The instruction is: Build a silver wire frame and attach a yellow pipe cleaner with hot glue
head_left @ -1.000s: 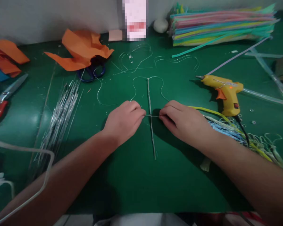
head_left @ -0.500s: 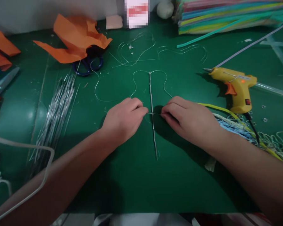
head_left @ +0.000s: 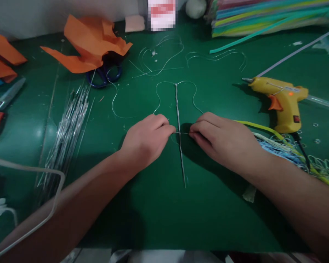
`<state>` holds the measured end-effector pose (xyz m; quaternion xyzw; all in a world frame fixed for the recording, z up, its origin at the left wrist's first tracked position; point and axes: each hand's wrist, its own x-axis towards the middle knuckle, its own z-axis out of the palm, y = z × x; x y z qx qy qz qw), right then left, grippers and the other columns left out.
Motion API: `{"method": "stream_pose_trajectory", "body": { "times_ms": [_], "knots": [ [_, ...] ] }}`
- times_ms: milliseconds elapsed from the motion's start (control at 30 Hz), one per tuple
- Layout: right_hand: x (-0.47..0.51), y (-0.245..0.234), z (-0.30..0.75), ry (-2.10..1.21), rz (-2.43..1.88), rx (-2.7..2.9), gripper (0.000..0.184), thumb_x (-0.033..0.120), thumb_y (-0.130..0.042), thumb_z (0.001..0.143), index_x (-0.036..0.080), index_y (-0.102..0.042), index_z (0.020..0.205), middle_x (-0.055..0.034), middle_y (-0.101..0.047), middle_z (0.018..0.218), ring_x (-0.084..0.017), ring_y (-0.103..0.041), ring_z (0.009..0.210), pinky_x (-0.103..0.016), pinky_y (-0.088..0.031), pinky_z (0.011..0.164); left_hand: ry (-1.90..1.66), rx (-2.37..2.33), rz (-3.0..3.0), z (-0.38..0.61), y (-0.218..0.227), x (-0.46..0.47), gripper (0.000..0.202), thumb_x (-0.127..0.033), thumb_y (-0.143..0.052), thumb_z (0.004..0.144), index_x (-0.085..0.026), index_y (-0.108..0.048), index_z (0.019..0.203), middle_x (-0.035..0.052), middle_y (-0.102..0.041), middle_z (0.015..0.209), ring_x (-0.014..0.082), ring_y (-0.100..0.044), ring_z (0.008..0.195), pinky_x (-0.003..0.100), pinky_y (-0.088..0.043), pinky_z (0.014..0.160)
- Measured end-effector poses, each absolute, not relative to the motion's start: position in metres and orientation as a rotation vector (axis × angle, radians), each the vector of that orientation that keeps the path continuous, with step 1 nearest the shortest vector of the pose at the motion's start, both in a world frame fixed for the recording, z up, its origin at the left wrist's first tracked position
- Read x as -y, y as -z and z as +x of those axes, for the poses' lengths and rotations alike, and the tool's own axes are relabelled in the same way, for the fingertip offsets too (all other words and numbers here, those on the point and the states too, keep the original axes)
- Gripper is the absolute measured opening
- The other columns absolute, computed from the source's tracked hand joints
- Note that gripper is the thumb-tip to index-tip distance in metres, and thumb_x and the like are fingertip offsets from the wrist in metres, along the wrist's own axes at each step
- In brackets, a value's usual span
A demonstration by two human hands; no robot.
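Presently, left hand (head_left: pixel 150 138): pinched on thin wire (head_left: pixel 185 133), fingertips partly hidden.
Right hand (head_left: pixel 226 138): clamped on wire, probably the same strand.
Twisted stem (head_left: pixel 181 157): between both hands, crossing too fine to read.
Blue scissors (head_left: pixel 106 77): blades hidden by orange paper (head_left: pixel 84 47).

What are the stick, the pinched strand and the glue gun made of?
Stick: likely metal wire, dull silver-grey; its lumpy surface looks wrapped.
Pinched strand: fine wire or plastic line, pale; too thin to settle.
Glue gun: probably molded plastic, yellow, smooth; opaque body with rounded edges.
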<state>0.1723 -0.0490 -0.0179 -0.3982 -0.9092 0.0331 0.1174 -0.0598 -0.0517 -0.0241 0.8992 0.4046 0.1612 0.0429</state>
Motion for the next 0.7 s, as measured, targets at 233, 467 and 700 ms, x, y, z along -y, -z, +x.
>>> {"method": "stream_pose_trajectory", "body": {
  "times_ms": [233,467,700],
  "knots": [
    [0.049,0.0172,0.1717,-0.095,-1.179,2.656,0.029,0.024,-0.042,0.1,0.014,-0.068,0.094,-0.0099,-0.067,0.09,-0.017,-0.055,0.068,-0.029,-0.034,0.055,-0.522,-1.246,2.717,-0.0578,0.0226,0.051,0.027,-0.018,-0.045,0.099,-0.016,-0.071,0.094,0.0056,-0.07,0.091,0.0171,-0.062,0.079,0.029,-0.046,0.064],
    [0.0498,0.0168,0.1714,-0.121,-1.217,2.639,0.03,0.025,-0.041,0.1,0.014,-0.068,0.095,-0.01,-0.066,0.091,-0.016,-0.054,0.069,-0.029,-0.033,0.056,-0.535,-1.235,2.694,-0.0581,0.0222,0.0514,0.026,-0.018,-0.045,0.1,-0.015,-0.071,0.096,0.0064,-0.07,0.092,0.0182,-0.062,0.08,0.03,-0.047,0.065],
    [0.0506,0.0164,0.1687,-0.111,-1.264,2.642,0.03,0.025,-0.04,0.1,0.016,-0.067,0.091,-0.0095,-0.065,0.091,-0.016,-0.053,0.07,-0.029,-0.032,0.057,-0.487,-1.249,2.668,-0.0573,0.0208,0.0516,0.028,-0.018,-0.043,0.1,-0.017,-0.07,0.097,0.0062,-0.07,0.094,0.0177,-0.061,0.08,0.03,-0.046,0.066]
  ]
}}
